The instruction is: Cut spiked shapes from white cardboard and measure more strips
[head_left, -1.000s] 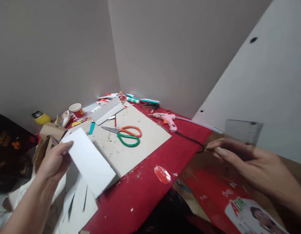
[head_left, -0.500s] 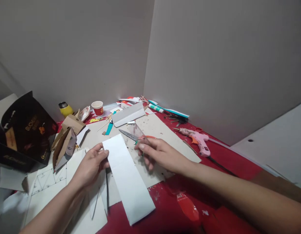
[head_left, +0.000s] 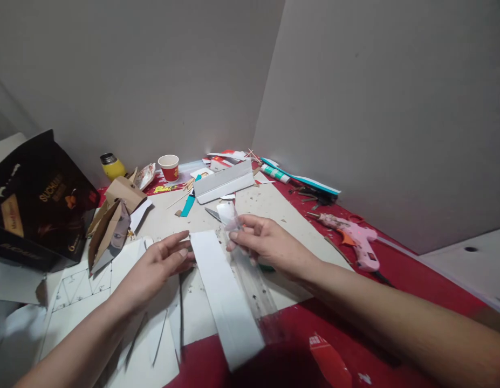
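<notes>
A long white card strip (head_left: 227, 302) lies slanted across the middle, its near end over the red cloth. At the strip's upper left edge is my left hand (head_left: 163, 261), fingers stretched and apart, close to the card or just touching it. My right hand (head_left: 269, 242) pinches a clear plastic ruler (head_left: 255, 291) between thumb and fingers. This ruler runs along the strip's right side. Behind the ruler, only the blade of the scissors (head_left: 212, 214) shows well; their handles are mostly hidden by my right hand.
A pink glue gun (head_left: 357, 240) lies at right. A black box (head_left: 43, 205) and folded cardboard (head_left: 112, 229) stand at left. Farther back are a paper cup (head_left: 169, 168), a yellow bottle (head_left: 112, 167), a teal cutter (head_left: 189, 205) and a folded grey card (head_left: 224, 183).
My left hand has loosened its pinch on the strip. My right hand has brought the ruler alongside the strip, and the scissors now show less. The whole view has shifted slightly.
</notes>
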Available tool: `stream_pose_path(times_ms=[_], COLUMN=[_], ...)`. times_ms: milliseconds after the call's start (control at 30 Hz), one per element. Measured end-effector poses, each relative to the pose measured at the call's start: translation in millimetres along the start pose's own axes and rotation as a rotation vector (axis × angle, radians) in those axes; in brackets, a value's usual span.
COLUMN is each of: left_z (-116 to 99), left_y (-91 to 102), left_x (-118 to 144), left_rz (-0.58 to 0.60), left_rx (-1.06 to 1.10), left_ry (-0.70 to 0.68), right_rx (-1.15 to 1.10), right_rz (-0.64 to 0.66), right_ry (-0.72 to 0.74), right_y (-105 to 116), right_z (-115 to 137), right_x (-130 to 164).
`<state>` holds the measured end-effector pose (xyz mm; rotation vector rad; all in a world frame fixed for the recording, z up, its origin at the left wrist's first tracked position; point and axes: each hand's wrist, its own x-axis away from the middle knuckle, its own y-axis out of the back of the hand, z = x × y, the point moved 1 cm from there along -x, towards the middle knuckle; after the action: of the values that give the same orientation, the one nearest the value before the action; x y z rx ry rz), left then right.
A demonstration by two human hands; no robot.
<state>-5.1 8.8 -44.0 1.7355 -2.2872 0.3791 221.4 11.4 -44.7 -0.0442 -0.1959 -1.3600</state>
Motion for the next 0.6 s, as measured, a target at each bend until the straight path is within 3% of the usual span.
stream_pose_path(times_ms=[200,333,433,600], left_z=[-32.2,-49.5,-52.7,-38.4], left_y=[23.0,46.8,72.1,99.6], left_x=[12.2,19.0,14.0,-5.9], left_rz=[-0.228,-0.335,-0.38,-0.345], left_rx=[-0.358,-0.458,-0.654,-0.853], left_ry=[-0.317,-0.418,-0.386,-0.14], right_rx=[-0.078,-0.053,-0.019,0.076], right_rz=[0.112,0.175,0.151,0.103], right_ry=[-0.083,-0.124,-0.167,-0.101], right_y=[-13.9,-26.8,-33.6,-36.7], right_z=[-9.9,-20.8,-27.8,-30.7], right_x=[-1.5,-1.6,-0.7,3.7])
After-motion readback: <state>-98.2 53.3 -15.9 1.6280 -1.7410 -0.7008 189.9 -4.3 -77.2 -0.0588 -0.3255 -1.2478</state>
